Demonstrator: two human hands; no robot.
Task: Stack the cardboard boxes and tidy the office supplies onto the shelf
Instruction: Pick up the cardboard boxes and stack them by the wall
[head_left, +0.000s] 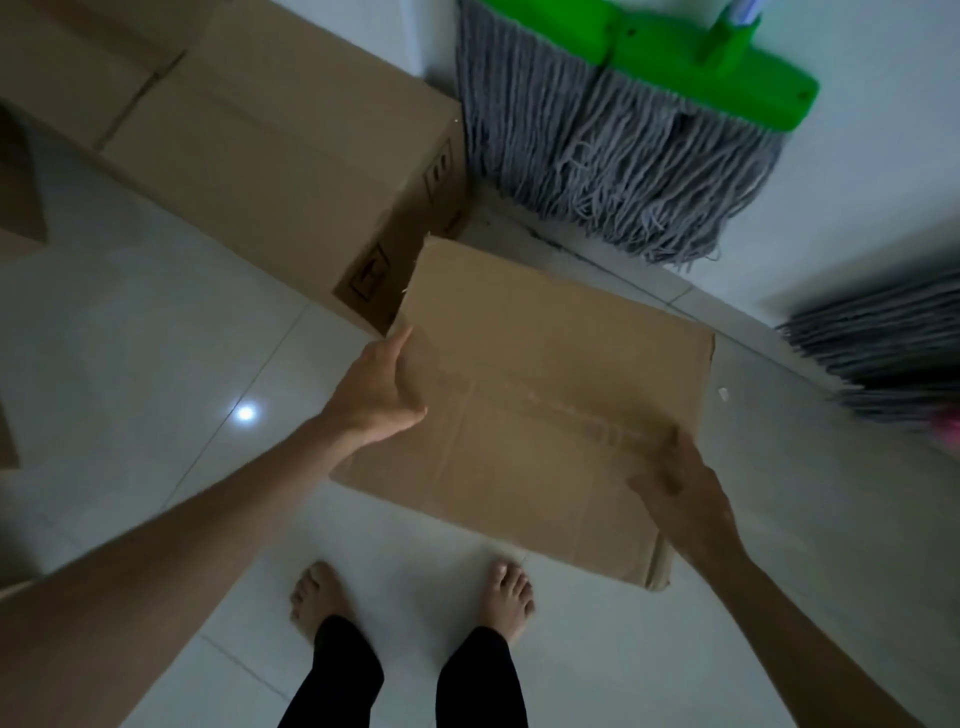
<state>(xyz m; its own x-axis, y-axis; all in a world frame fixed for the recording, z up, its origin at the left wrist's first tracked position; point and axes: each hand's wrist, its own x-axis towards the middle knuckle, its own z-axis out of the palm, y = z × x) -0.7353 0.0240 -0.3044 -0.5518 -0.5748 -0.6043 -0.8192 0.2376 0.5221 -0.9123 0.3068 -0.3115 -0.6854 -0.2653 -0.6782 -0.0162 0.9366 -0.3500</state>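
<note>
We are holding box (530, 405) mid-frame, just beside bigger box (270, 156) at upper left. Left hand (379, 389) gripping left edge, thumb up along it; right hand (680, 483) curling over lower-right edge. Likely best: keeping level, squaring corners before lowering, clearing mop (623, 156) at upper right. Matte brown corrugated card, creased, taped seam.

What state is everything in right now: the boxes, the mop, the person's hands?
small cardboard box: closed, flaps shut, held by both hands.
left hand: grips the small box's left edge.
right hand: fingers curled over its near right edge.
large cardboard box: closed, on the floor by the wall.
mop: against the wall, grey strands hanging loose.
dark bundle: too blurred to tell.
</note>
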